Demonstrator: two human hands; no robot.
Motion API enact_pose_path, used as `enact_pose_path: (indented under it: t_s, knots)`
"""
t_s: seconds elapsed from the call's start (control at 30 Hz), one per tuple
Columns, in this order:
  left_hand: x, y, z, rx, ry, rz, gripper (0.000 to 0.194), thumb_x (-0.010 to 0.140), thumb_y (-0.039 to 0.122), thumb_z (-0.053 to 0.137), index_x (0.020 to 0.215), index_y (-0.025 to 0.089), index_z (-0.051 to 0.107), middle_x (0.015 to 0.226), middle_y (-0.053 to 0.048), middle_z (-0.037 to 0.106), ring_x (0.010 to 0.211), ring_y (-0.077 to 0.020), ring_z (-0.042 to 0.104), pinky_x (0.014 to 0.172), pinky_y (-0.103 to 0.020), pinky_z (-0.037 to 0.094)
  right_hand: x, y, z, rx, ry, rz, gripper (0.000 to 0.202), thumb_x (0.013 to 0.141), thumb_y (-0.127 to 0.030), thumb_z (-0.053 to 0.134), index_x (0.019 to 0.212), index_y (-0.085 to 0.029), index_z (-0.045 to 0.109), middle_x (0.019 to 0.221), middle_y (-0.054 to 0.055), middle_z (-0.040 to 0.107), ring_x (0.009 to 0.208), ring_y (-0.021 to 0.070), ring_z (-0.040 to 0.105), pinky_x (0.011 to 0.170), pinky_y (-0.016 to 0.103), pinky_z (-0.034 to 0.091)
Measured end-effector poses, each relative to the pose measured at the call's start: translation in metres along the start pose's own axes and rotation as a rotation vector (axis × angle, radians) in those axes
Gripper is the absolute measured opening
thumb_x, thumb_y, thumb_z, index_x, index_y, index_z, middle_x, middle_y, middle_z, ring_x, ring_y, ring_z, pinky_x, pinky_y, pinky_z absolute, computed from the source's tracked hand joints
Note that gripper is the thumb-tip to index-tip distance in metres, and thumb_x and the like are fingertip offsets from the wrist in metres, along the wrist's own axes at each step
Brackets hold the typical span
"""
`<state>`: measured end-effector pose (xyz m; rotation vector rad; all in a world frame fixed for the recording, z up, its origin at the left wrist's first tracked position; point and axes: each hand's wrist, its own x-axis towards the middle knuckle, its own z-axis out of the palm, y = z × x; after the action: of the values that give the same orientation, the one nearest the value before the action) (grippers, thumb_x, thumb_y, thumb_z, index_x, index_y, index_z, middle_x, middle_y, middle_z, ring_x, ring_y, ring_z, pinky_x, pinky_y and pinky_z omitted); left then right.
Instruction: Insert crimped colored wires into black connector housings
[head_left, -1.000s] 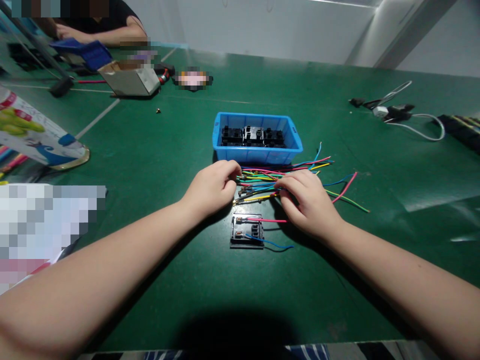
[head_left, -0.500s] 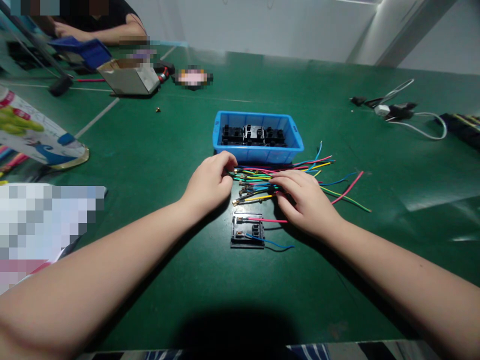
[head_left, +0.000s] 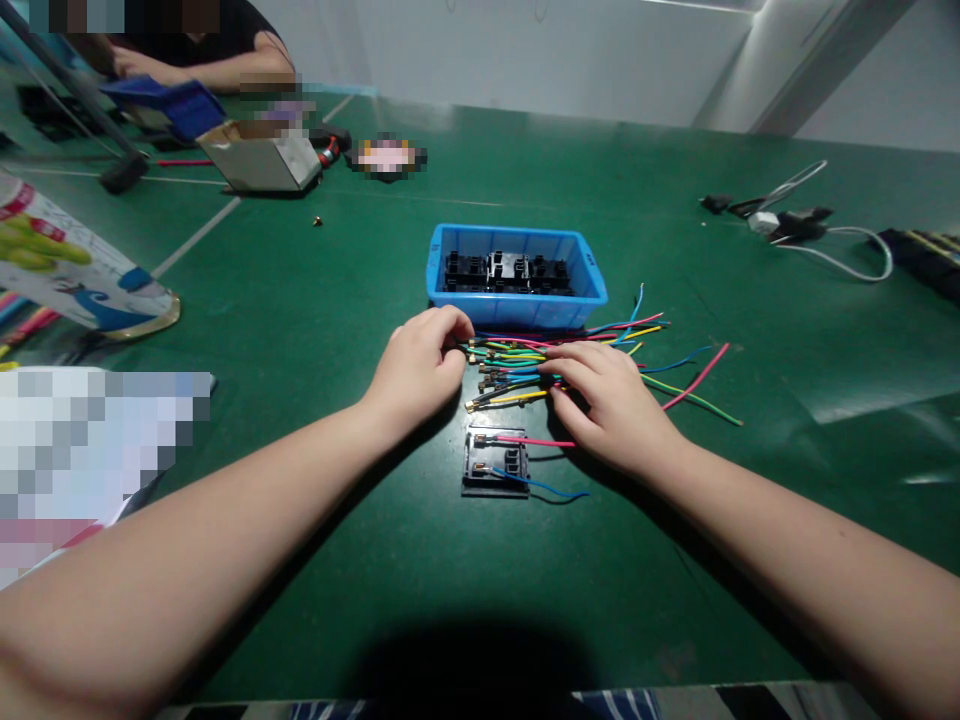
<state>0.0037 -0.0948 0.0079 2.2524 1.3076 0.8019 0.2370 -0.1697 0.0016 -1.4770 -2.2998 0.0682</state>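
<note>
A spread bundle of coloured wires [head_left: 517,354] with metal terminals at their left ends lies on the green table. My left hand [head_left: 420,360] is at those ends, fingers curled and closed around the end of a green wire; its fingertips are partly hidden. Over the middle of the bundle rests my right hand [head_left: 619,400], fingers stretched across the wires and thumb apart. Nearer to me lies a black square plastic part [head_left: 491,480], with a red wire [head_left: 536,441] and a blue wire [head_left: 551,489] attached by terminals. The red wire's far end reaches toward my right hand.
Just behind the wires stands a blue bin [head_left: 517,312] holding several black plastic parts [head_left: 508,268]. A printed can [head_left: 90,265] lies at left. Further back are a white box [head_left: 274,160], a co-worker's arm [head_left: 225,72] and a cable with plugs [head_left: 799,222].
My right hand has shifted very slightly over the wires. My left hand stays at the terminal ends, and the black part has not moved.
</note>
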Motion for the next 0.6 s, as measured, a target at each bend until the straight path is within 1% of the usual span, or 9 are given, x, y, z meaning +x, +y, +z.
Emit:
enact_pose_path:
  t_s: [0.07,0.13,0.2,0.47,0.53,0.6]
  knots:
    - [0.0014,-0.0018,0.0001,0.015,0.02,-0.034,0.02,0.072,0.01,0.044,0.086,0.02,0.055,0.09,-0.004,0.061,0.088,-0.0211,0.058,0.082,-0.038,0.047,-0.0002,-0.0006,-0.0002,0.002,0.001,0.006,0.026,0.09,-0.024,0.052,0.113,-0.018,0.065,0.128,0.011,0.065,0.12,0.0298,0.056,0.101,0.05,0.04]
    - [0.0026,-0.0036,0.0001,0.001,0.008,-0.054,0.02,0.072,0.01,0.044,0.085,0.02,0.055,0.089,-0.003,0.061,0.086,-0.0203,0.058,0.08,-0.037,0.047,-0.0004,-0.001,-0.0004,0.004,0.006,0.009,0.026,0.09,-0.024,0.052,0.112,-0.018,0.066,0.127,0.011,0.065,0.12,0.0296,0.056,0.101,0.05,0.04]
    - [0.003,-0.0048,0.0002,-0.015,-0.016,-0.043,0.021,0.071,0.009,0.044,0.085,0.02,0.055,0.088,-0.003,0.06,0.085,-0.0196,0.057,0.079,-0.036,0.047,-0.0005,-0.0011,-0.0003,0.002,0.006,0.011,0.026,0.09,-0.023,0.052,0.112,-0.018,0.066,0.127,0.011,0.065,0.12,0.0293,0.056,0.101,0.049,0.04]
    - [0.0023,-0.0053,0.0047,-0.043,-0.128,0.118,0.032,0.068,0.004,0.044,0.093,0.017,0.059,0.09,-0.002,0.062,0.084,-0.0172,0.059,0.077,-0.032,0.049,-0.0006,-0.0002,0.0012,-0.012,0.016,0.024,0.027,0.09,-0.025,0.052,0.112,-0.018,0.067,0.128,0.011,0.064,0.121,0.0298,0.055,0.102,0.049,0.041]
    - [0.0026,-0.0059,0.0067,-0.012,-0.15,0.171,0.03,0.073,0.006,0.046,0.097,0.017,0.061,0.095,-0.004,0.064,0.089,-0.0184,0.06,0.08,-0.033,0.049,-0.0007,0.0,0.0015,-0.016,0.017,0.023,0.028,0.09,-0.025,0.052,0.112,-0.018,0.067,0.128,0.011,0.064,0.122,0.0304,0.054,0.102,0.05,0.041]
    - [0.0029,-0.0067,0.0084,0.027,-0.168,0.228,0.027,0.079,0.011,0.049,0.102,0.016,0.062,0.103,-0.007,0.067,0.097,-0.0205,0.06,0.086,-0.037,0.049,-0.0008,0.0002,0.0016,-0.016,0.018,0.023,0.028,0.09,-0.024,0.052,0.112,-0.017,0.068,0.129,0.011,0.064,0.121,0.0305,0.055,0.102,0.05,0.042]
